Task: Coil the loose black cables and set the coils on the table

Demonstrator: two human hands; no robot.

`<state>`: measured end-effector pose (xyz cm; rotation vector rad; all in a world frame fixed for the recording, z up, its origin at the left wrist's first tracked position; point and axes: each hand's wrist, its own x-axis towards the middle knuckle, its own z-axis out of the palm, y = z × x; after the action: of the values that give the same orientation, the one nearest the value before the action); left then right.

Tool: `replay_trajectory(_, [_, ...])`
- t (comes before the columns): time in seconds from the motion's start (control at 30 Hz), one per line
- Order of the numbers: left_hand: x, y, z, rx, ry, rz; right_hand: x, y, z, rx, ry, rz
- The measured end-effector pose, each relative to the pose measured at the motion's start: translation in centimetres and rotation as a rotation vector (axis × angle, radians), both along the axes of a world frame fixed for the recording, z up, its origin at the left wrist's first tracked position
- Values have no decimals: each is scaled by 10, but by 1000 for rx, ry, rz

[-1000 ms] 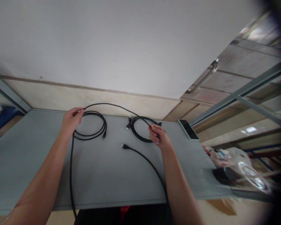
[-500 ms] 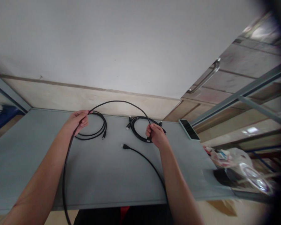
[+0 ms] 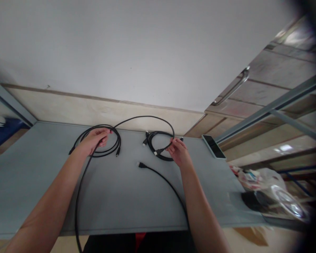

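Note:
A black HDMI cable [image 3: 147, 116] arches between my two hands above the table. My left hand [image 3: 97, 140] is closed around it, and from there the cable runs down past the table's front edge. Pinched near one end, it passes through my right hand [image 3: 178, 150], with a plug [image 3: 158, 152] sticking out to the left of the fingers. A second plug [image 3: 141, 165] lies on the table, its cord curving under my right forearm and over the front edge. One coiled black cable [image 3: 118, 142] rests behind my left hand; another coiled cable [image 3: 150, 146] sits beside my right hand.
The grey table [image 3: 121, 200] backs onto a pale wall. A phone [image 3: 214, 147] lies at the right rear. On the right stand a dark cylindrical object [image 3: 252, 200] and a plastic bag [image 3: 268, 179], both blurred. Metal posts rise at both sides.
My left hand has slid right and slightly down, narrowing the cable's arch. The plug by my right hand has swung out to the left, and more of the left coil shows.

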<state>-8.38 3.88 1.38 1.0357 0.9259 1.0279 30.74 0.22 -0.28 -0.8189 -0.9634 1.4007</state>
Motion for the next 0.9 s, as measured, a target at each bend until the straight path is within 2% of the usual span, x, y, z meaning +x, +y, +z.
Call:
replay_trajectory(0.1, [5, -4, 1, -39, 50, -112, 0, 3, -1, 49, 44, -11])
replay_trajectory(0.23, [16, -13, 0, -101, 97, -380, -1, 3, -2, 36, 100, 48])
replay_trajectory(0.3, [26, -19, 0, -128, 90, -524, -5, 1, -2, -10, 102, 137])
replay_trajectory(0.37, [40, -27, 0, -145, 66, -602, -12, -2, -2, -78, 72, 276])
replay_trajectory(0.43, [57, -34, -1, -145, 35, -554, -24, -7, -4, -138, 36, 415])
replay_trajectory(0.53, [78, -41, -5, -138, -44, -378, -49, -17, -6, -187, 4, 595])
replay_trajectory(0.63, [92, -43, -10, -162, -186, -279, -72, -27, -6, -218, 20, 732])
replay_trajectory(0.77, [99, -42, -12, -206, -420, -159, -81, -34, -3, -231, 17, 752])
replay_trajectory(0.83, [98, -40, -11, -214, -492, -108, -79, -32, -3, -215, -35, 716])
replay_trajectory(0.9, [96, -38, -10, -251, -481, -98, -73, -28, -4, -175, -79, 635])
